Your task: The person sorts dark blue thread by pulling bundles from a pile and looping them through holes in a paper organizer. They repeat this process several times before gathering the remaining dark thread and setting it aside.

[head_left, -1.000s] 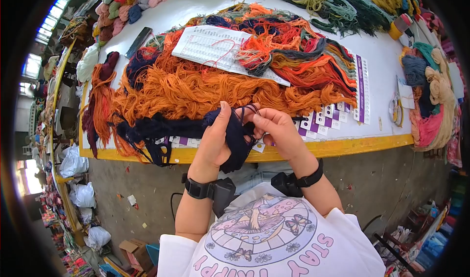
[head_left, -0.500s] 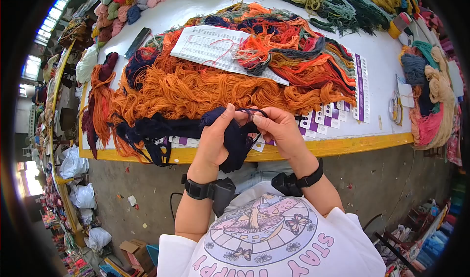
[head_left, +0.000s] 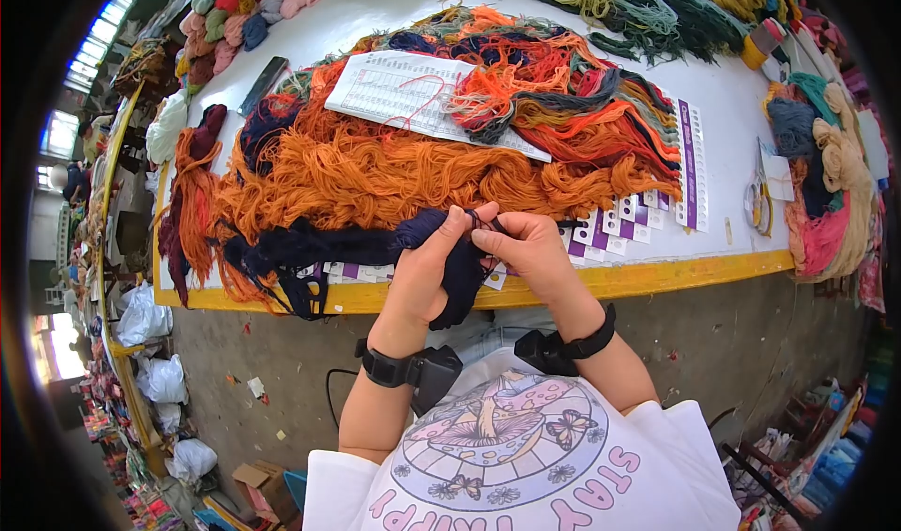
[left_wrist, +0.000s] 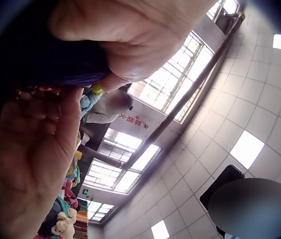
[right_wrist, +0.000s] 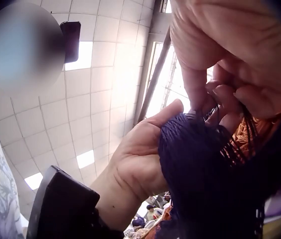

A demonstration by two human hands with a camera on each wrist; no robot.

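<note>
A dark navy skein of thread (head_left: 460,282) hangs over the table's front edge, gripped by my left hand (head_left: 419,278). In the right wrist view, the left thumb lies along the bundle (right_wrist: 190,154) while the other left fingers are hidden behind it. My right hand (head_left: 535,254) sits close beside it, its thumb and fingers pinching several loose dark strands (right_wrist: 248,127) drawn from the skein's top. More navy thread (head_left: 319,247) trails left along the table. Behind both hands lies a thick mass of orange thread (head_left: 366,184).
A printed sheet (head_left: 389,90) rests on mixed red and orange skeins (head_left: 601,123). Purple-and-white punched cards (head_left: 693,170) stick out at the right, near scissors (head_left: 758,207). The yellow table edge (head_left: 657,276) runs along the front. Maroon and orange hanks (head_left: 192,203) hang at the left.
The right hand has drawn in closer to the left, and the loop of strands raised between them has become smaller. The left hand keeps its hold on the navy skein, shifted slightly right.
</note>
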